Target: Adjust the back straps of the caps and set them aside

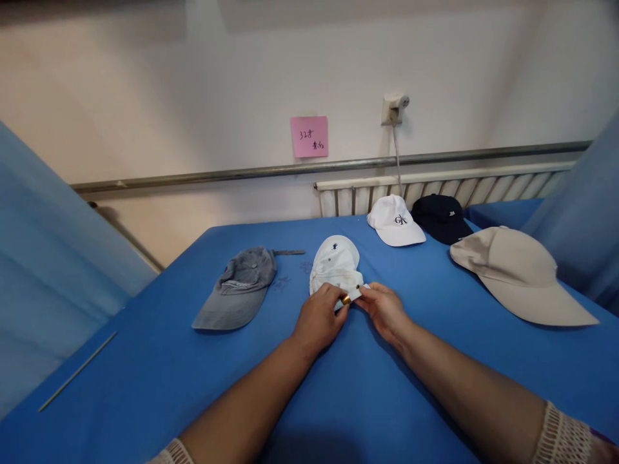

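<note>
A small white baseball cap with a dark embroidered logo lies on the blue-covered table, its back strap towards me. My left hand is closed on the left part of the strap, and the fingertips hide some of it. A gold-coloured piece shows by those fingers; whether it is a buckle or a ring I cannot tell. Pinched between thumb and fingers of my right hand is the strap's other end. To the left rests a grey baseball cap with its strap sticking out.
On the right are a white cap with black letters, a navy cap and a large beige cap. A thin stick lies front left on the blue cloth. Blue curtains flank both sides; a radiator stands behind.
</note>
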Demonstrator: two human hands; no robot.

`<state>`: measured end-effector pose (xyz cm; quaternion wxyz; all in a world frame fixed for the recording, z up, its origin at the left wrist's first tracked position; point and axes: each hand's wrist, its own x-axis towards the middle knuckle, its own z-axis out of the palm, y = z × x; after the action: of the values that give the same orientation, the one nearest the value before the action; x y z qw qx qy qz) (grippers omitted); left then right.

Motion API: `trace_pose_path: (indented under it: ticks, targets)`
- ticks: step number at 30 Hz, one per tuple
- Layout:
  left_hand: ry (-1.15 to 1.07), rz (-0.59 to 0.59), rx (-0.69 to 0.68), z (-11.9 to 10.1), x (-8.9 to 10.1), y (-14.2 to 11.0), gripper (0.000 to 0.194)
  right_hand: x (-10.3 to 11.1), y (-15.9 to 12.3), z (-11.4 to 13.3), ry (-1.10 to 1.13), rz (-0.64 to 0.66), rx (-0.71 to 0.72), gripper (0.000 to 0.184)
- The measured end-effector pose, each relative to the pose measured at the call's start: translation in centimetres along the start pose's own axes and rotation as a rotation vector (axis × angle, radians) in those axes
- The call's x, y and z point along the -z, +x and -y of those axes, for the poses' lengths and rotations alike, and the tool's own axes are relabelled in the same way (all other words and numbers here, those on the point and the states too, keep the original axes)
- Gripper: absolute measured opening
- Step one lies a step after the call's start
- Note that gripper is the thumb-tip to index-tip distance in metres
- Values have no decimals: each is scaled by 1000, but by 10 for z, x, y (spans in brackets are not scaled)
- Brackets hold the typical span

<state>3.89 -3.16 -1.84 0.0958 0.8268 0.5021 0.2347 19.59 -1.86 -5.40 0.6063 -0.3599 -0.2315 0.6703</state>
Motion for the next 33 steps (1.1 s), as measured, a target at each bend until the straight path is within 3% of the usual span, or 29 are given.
trace_pose_path:
  ticks: [15, 20, 24, 28, 33]
  targets:
    - [106, 81, -30, -2, 1, 1, 12, 1, 1, -4, -47, -33, 69, 34]
    - [110, 7, -42, 1, 1, 1, 15, -1, 0, 0, -9, -36, 50, 32]
    - [112, -101, -37, 6, 3, 0, 14, -3, -5, -1, 12, -60, -48, 33]
    - [109, -149, -27, 8, 3, -1, 15, -4, -10, -4, -66, 60, -201, 32]
    - [85, -144, -36, 6, 1, -2, 18, -5, -13, -3, -88, 135, -198, 28]
